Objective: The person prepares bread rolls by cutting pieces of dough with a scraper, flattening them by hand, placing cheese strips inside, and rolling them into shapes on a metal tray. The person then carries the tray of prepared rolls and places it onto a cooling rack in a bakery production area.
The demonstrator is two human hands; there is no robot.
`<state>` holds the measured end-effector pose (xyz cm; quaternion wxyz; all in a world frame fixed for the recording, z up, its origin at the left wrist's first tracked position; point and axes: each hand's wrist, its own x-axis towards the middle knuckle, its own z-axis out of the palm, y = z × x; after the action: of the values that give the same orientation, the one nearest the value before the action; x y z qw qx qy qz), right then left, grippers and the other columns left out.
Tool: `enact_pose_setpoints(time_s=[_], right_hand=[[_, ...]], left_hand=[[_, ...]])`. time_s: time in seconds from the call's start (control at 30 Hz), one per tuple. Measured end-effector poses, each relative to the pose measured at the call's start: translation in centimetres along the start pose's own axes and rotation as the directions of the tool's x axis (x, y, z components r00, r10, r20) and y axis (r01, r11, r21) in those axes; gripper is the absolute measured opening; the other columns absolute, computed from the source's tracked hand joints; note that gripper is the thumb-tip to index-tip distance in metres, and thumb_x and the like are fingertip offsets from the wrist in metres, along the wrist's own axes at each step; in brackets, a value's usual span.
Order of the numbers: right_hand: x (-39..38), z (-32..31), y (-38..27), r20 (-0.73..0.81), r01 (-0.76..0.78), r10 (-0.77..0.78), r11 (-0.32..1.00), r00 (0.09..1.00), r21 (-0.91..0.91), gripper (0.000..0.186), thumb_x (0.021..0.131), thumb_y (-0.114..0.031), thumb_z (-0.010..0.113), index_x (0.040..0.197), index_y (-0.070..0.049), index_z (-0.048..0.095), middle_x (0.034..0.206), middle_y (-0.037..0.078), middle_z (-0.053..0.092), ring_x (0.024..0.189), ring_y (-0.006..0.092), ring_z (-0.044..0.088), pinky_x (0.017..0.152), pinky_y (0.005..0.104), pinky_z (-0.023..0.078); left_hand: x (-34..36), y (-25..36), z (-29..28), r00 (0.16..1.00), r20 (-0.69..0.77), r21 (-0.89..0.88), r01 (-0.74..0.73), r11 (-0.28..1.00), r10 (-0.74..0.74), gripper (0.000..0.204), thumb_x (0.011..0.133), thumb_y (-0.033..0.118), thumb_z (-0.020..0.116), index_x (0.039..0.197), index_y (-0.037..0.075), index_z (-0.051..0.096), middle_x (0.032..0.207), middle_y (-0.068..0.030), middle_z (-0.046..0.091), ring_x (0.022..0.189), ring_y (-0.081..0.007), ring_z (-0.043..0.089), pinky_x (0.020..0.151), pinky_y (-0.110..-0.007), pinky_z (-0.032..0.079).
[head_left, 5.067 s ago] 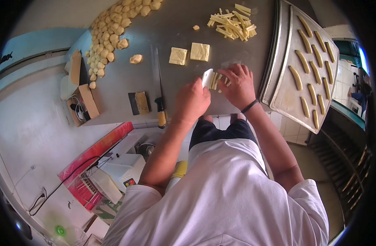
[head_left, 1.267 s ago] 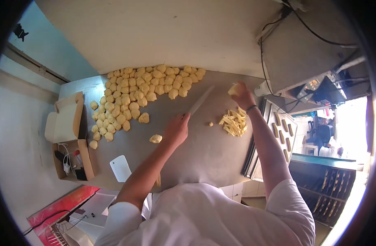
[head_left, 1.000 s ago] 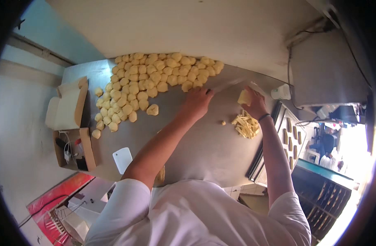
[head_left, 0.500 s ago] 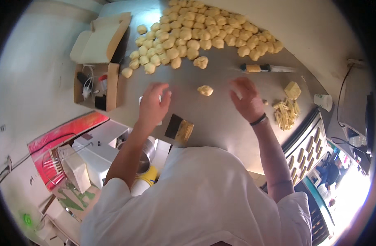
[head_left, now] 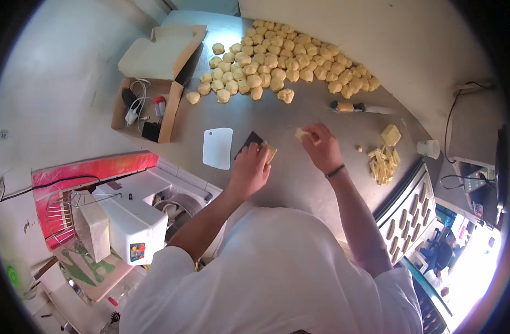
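Note:
My left hand [head_left: 251, 166] is closed on a dark scraper [head_left: 247, 140] with a yellowish wooden edge. My right hand [head_left: 321, 148] pinches a small pale yellow dough piece [head_left: 300, 134] just right of it. A white plastic scraper [head_left: 216, 148] lies to the left. Many dough balls [head_left: 275, 58] are massed along the back of the steel table [head_left: 288, 178]. A long knife [head_left: 378, 109] with a wrapped handle lies at the back right, above a yellow block [head_left: 390, 134] and a pile of pale strips [head_left: 382, 167].
An open cardboard box [head_left: 120, 111] with cables stands at the back left. A cup [head_left: 428, 148] and a tray [head_left: 384, 217] of long dough pieces are on the right, with a person [head_left: 433, 256] beyond. A white machine [head_left: 131, 217] sits low at the left.
The knife and yellow block left my hands earlier. Since half a second ago, my left hand has closed on the dark scraper and my right has picked up the lone dough piece.

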<state>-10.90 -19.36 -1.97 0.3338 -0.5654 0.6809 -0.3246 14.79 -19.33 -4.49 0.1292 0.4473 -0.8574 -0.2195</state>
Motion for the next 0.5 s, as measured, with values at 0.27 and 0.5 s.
enact_pose_setpoints(time_s=[0.27, 0.5], right_hand=[[-14.5, -6.9, 4.7, -0.188, -0.191, 0.188, 0.982, 0.964, 0.003, 0.018, 0.089, -0.009, 0.073, 0.107, -0.005, 0.075, 0.102, 0.012, 0.073, 0.086, 0.0226, 0.071, 0.08, 0.0337, 0.058], [-21.9, -13.3, 7.8, -0.353, -0.182, 0.047, 0.916, 0.934, -0.358, 0.018, 0.088, -0.006, 0.07, 0.105, -0.003, 0.076, 0.114, 0.016, 0.072, 0.111, 0.0334, 0.068, 0.1, 0.0423, 0.054]], left_hand=[[16.2, -0.3, 1.6, 0.94, -0.213, 0.03, -0.266, 0.963, 0.267, 0.032, 0.089, 0.015, 0.073, 0.117, 0.003, 0.064, 0.124, -0.0196, 0.059, 0.11, -0.0396, 0.063, 0.089, -0.05, 0.054], [20.3, 4.9, 1.4, 0.986, -0.109, -0.155, -0.144, 0.977, 0.128, 0.008, 0.085, 0.008, 0.068, 0.091, 0.004, 0.069, 0.091, -0.0158, 0.07, 0.084, -0.0338, 0.071, 0.075, -0.043, 0.056]])
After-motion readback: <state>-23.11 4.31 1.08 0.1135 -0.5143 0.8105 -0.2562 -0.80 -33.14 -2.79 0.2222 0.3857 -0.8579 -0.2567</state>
